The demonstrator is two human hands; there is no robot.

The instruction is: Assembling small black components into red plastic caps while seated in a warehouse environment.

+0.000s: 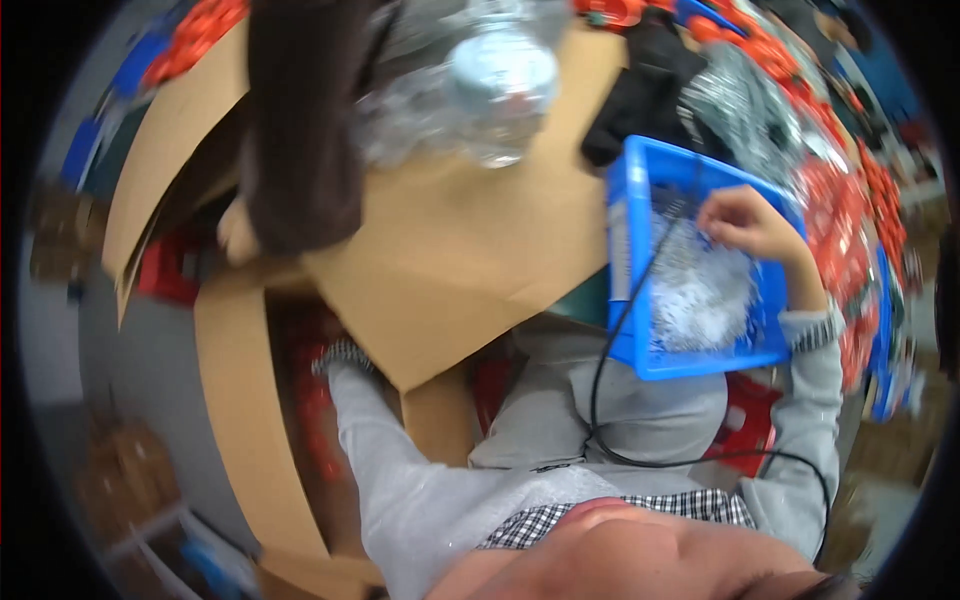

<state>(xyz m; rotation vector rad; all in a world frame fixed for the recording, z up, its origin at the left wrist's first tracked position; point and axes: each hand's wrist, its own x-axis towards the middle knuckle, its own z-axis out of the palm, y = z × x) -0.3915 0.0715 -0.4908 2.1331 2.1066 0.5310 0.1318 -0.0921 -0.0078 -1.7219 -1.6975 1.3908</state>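
Note:
My right hand is over the blue plastic bin, its fingers curled together near the bin's far wall. Whether something small is in them is too blurred to tell. Many small white pieces lie heaped inside the bin, which rests at my lap. My left arm reaches down into an open cardboard box holding red things. Past its checked cuff, that hand is hidden in the box by the flap.
Another person's dark sleeve and hand come in from the far left. Clear plastic bags and a round lidded container sit on the cardboard. Red bagged goods line the right. A black cable crosses my lap.

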